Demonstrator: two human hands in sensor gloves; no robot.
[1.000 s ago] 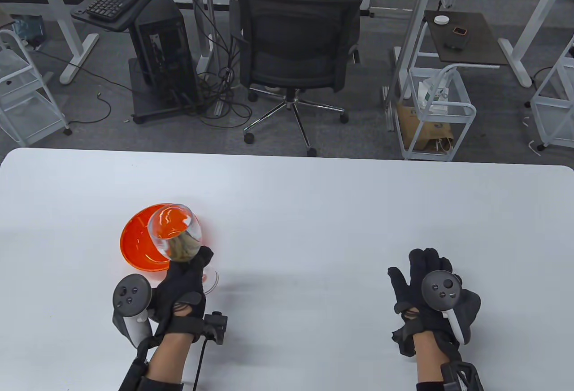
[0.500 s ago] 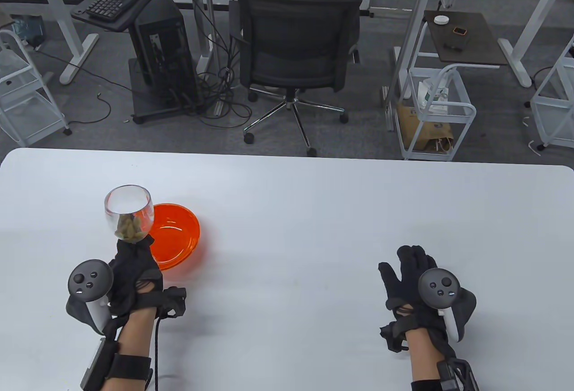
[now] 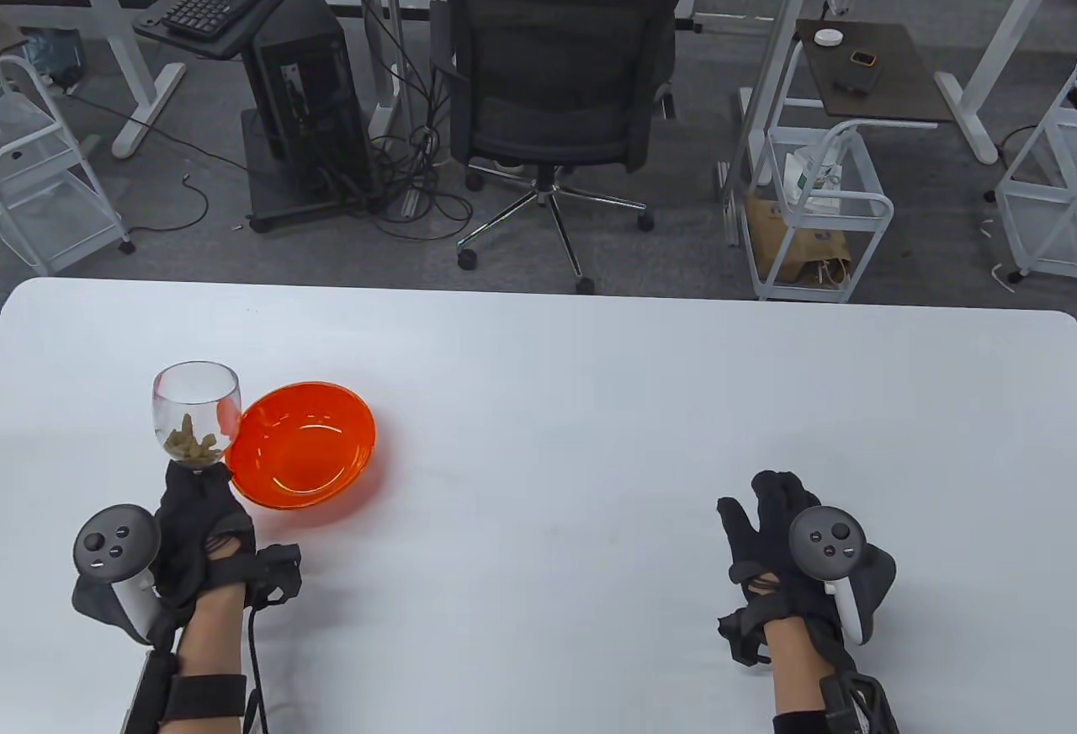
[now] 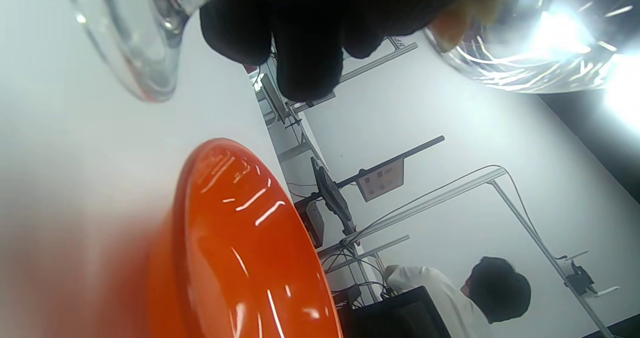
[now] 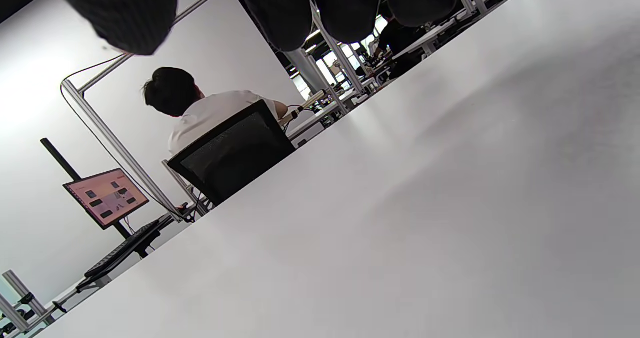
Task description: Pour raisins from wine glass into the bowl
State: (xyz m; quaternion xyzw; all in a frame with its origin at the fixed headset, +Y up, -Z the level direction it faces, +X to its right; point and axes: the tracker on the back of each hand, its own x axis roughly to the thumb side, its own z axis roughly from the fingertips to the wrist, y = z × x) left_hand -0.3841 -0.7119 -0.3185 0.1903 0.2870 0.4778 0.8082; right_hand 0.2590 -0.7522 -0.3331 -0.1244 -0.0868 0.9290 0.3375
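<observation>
Left hand [image 3: 198, 528] grips wine glass [image 3: 195, 414] below its cup, fingers closed around it, glass upright, raisins [image 3: 192, 445] in the bottom. Orange bowl [image 3: 303, 444] on white counter [image 3: 589, 397] just beside glass at its 3 o'clock. Right hand [image 3: 791, 549] well apart at 3 o'clock, fingers spread, holding nothing. No readable writing anywhere.

Clear glass wine glass [image 3: 196, 410], glossy orange plastic bowl [image 3: 303, 445], matt white table [image 3: 589, 397].

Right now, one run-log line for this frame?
left hand: holds wine glass upright, left of bowl | raisins: in glass | right hand: open over table
</observation>
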